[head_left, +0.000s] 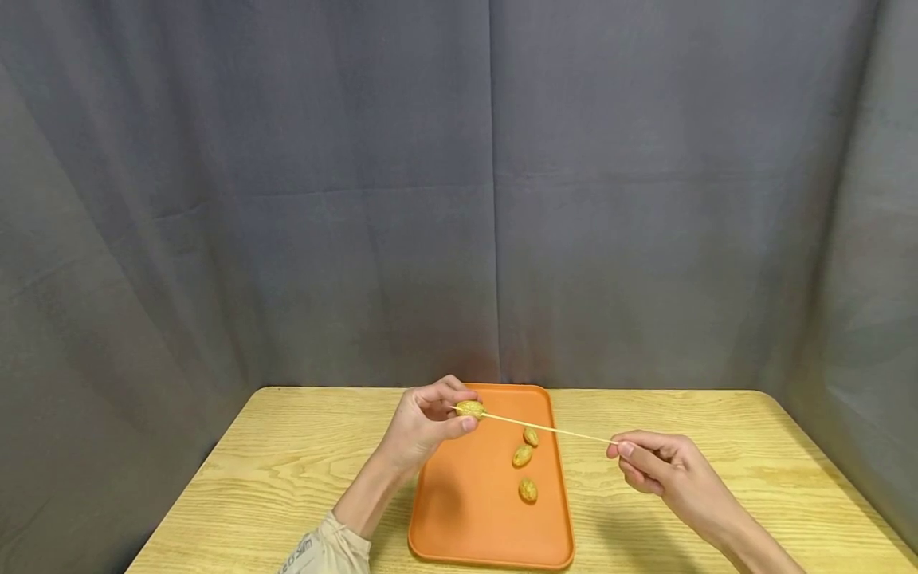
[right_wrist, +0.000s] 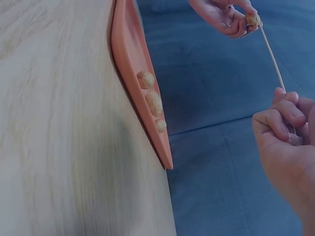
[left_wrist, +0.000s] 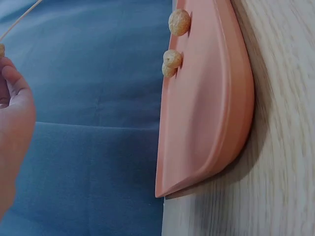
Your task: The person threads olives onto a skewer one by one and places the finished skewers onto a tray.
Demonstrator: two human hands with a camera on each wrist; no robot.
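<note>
My left hand (head_left: pixel 423 422) pinches a wrinkled, yellow-brown oval piece (head_left: pixel 470 410) between thumb and fingers, raised above the orange tray (head_left: pixel 488 526). A thin wooden skewer (head_left: pixel 548 428) runs through this piece, and a short bit of its tip shows on the left side. At the skewer's other end, my right hand (head_left: pixel 663 470) grips it between thumb and curled fingers, off the tray's right side. The right wrist view shows the held piece (right_wrist: pixel 252 19) at the skewer's far end. What kind of food the piece is, I cannot tell.
Three similar oval pieces lie in a loose row along the tray's right half: the near one (head_left: pixel 527 490), the middle one (head_left: pixel 522 455) and the far one (head_left: pixel 531 437). The tray rests on a wooden table (head_left: pixel 287 478). Grey curtains (head_left: pixel 373 199) hang behind and at both sides.
</note>
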